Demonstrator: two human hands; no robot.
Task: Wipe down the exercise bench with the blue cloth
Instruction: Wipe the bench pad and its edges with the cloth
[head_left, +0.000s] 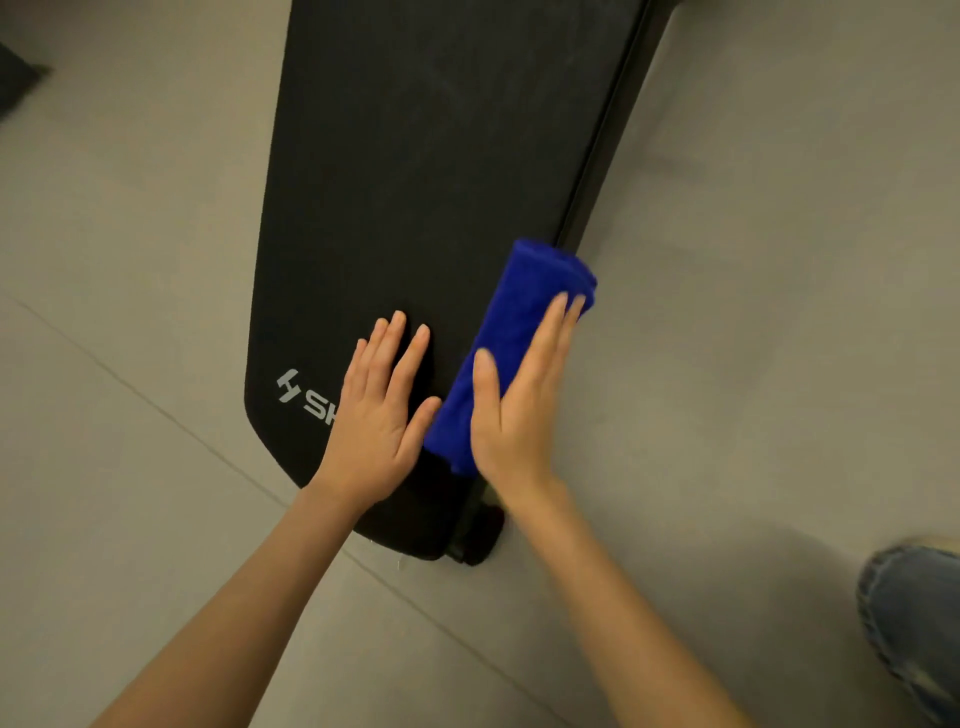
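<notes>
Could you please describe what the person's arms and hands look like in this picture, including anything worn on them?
Both forearms are bare up to the frame's edge, with no sleeves in view. The left hand and the right hand wear no gloves, and no rings, watch or bracelets are visible. The fingernails look short and unpainted. The right hand is slightly blurred.

From my feed the light is soft and even, fairly dim, coming from overhead, with no glare on the matte black bench (441, 182). I see faint shadows under the left hand (382, 410) and a darker patch on the floor (753, 260) near the bench end. The wide lens bows the bench edges, and the right hand (519, 400) and the fingertips show slight motion blur.
</notes>
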